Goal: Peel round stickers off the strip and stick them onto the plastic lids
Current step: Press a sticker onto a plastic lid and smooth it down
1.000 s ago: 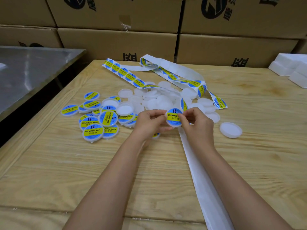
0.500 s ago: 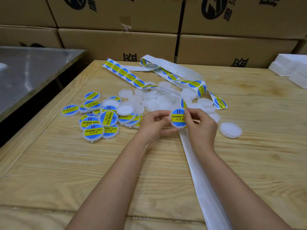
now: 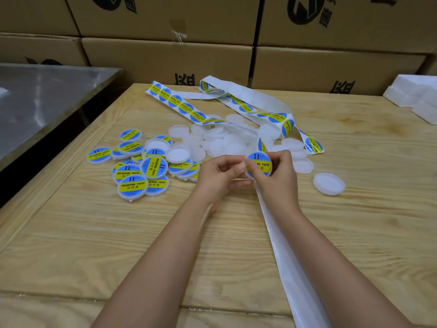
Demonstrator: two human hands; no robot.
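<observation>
My left hand [image 3: 218,177] and my right hand [image 3: 277,179] hold one lid with a blue and yellow round sticker [image 3: 258,164] between them, just above the table. The left fingers pinch its left edge; the right fingers curl round its right side. The sticker strip [image 3: 182,104] loops across the far table, and its bare white backing [image 3: 283,254] runs toward me under my right forearm. Several plain white lids [image 3: 227,143] lie in a heap behind my hands. Several stickered lids [image 3: 142,169] lie piled to the left.
One plain lid [image 3: 329,183] lies alone at the right. Cardboard boxes [image 3: 165,60] are stacked along the back. A steel table [image 3: 45,95] stands at the left, across a dark gap. White foam blocks [image 3: 416,95] sit at the far right on the wooden table [image 3: 118,245].
Both hands have shifted slightly right with the stickered lid. The lid has turned, so its face now points more toward me.
</observation>
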